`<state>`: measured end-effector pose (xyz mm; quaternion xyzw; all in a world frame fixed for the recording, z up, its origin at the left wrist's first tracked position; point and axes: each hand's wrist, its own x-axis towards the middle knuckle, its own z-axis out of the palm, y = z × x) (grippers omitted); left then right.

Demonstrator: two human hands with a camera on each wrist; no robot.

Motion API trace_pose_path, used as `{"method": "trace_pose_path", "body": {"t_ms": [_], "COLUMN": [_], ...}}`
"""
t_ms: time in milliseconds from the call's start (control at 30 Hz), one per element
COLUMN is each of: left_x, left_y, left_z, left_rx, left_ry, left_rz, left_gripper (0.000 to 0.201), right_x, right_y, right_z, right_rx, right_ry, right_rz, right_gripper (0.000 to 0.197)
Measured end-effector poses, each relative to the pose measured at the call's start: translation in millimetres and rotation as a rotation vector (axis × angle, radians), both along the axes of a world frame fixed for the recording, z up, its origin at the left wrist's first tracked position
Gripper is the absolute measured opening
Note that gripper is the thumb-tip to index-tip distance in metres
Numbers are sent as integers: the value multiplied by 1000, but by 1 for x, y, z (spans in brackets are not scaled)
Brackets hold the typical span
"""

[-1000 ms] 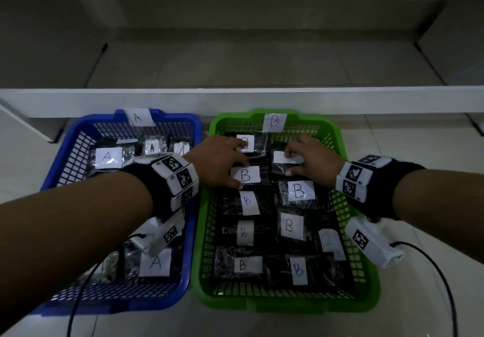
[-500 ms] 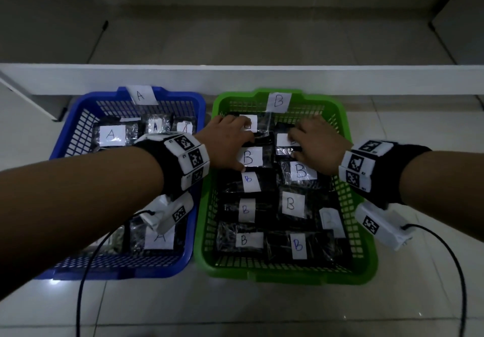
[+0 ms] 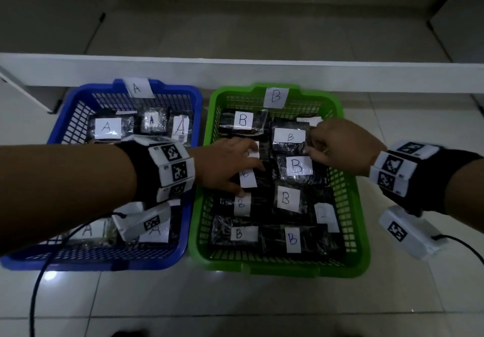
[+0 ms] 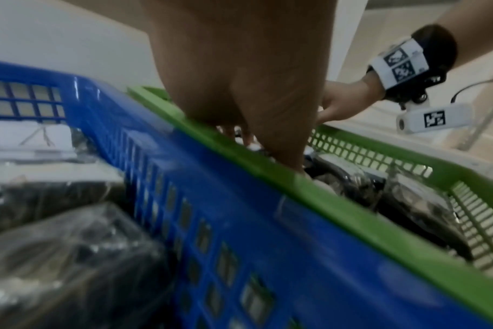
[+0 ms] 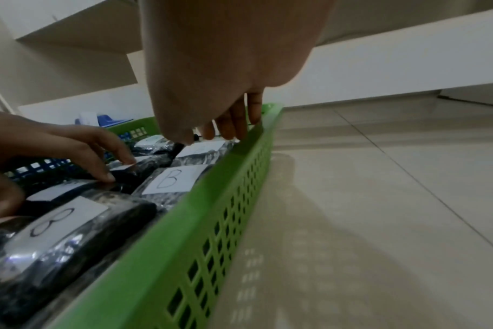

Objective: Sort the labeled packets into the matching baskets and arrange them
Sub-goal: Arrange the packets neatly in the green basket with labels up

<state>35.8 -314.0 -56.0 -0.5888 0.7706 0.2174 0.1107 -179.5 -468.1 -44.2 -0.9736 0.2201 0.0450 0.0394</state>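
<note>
On the floor, a blue basket point(image 3: 104, 264) tagged A holds black packets with A labels. Beside it, a green basket point(image 3: 288, 271) tagged B is filled with two columns of B packets. My left hand point(image 3: 227, 166) reaches across the blue basket into the green one. It lies spread on the left column, fingers pressing two labels and the thumb on a third packet. My right hand point(image 3: 337, 145) is curled over the far right column and pinches the right edge of a small-lettered B packet point(image 3: 289, 136). In the right wrist view its thumb and fingers point(image 5: 225, 126) meet above that packet's label point(image 5: 201, 148).
A low white shelf ledge point(image 3: 235, 72) runs just behind both baskets. Pale floor tiles point(image 3: 262, 310) surround them, open at the front and right. A black cable point(image 3: 36, 284) trails from my left wrist over the blue basket's near rim; another hangs from the right wrist.
My left hand has slid nearer along the left column, uncovering the far B packet. My right hand has shifted slightly right to the packet's edge. The head view has pulled back.
</note>
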Motion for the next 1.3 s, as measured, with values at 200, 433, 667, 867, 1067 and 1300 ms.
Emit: {"method": "trace_pose_path", "body": {"t_ms": [200,433,667,867,1067,1300], "left_x": [-5,-9,-36,-36,-39,-46], "left_y": [-4,-37,-81,-93,-104,-120], "left_z": [-4,14,-4,-16,-17,-16], "left_rx": [-13,-124,-248,-295,-238,-279], "left_ry": [-49,-16,-145,-176,13,331], "left_rz": [-8,-9,75,93,158,376], "left_gripper": [75,45,55,51,68,40], "right_x": [-15,16,25,18,14,6], "right_y": [-7,-32,-38,-43,-45,-36], "right_z": [-17,-13,-16,-22,-23,-19], "right_rx": [-124,-125,-119,-66,130,-56], "right_ry": [70,121,229,123,-62,67], "right_rz": [-28,-125,-134,-189,-241,-127], "right_gripper": [24,47,42,43,49,44]}}
